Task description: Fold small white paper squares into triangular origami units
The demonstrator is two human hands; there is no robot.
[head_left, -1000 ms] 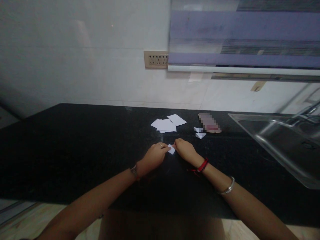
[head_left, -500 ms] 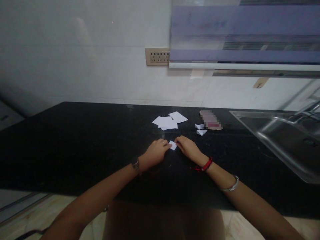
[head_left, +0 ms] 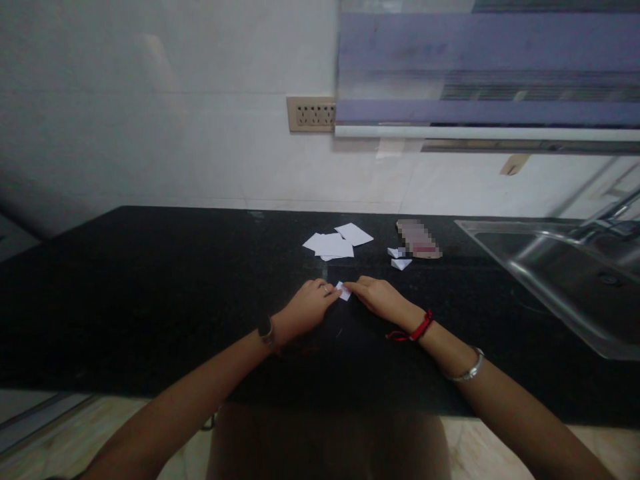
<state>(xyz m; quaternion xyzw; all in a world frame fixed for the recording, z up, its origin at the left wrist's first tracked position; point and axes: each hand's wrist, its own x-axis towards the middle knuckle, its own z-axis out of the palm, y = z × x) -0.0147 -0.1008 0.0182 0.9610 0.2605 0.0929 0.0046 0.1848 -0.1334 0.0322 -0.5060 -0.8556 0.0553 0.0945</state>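
Note:
A small folded piece of white paper (head_left: 345, 295) lies on the black countertop between my hands. My left hand (head_left: 306, 308), with a ring and a dark-faced watch at the wrist, has its fingers closed at the paper's left edge. From the other side, my right hand (head_left: 383, 299) reaches over the paper's upper right edge, its index finger lying across the top and the other fingers curled. Its thumb is mostly hidden. A red cord bracelet and a silver bangle sit on the right arm.
Several white paper squares (head_left: 334, 245) lie overlapping beyond my hands. Folded white paper pieces (head_left: 401, 264) rest beside a blurred-out phone-shaped object (head_left: 419, 239). A steel sink (head_left: 545, 297) is set into the black countertop (head_left: 165, 293) at the right, and a tiled wall stands behind.
My right hand's fingertips have moved left, from the paper's right corner onto its top edge. My left hand stays at the left edge. The view has shifted slightly.

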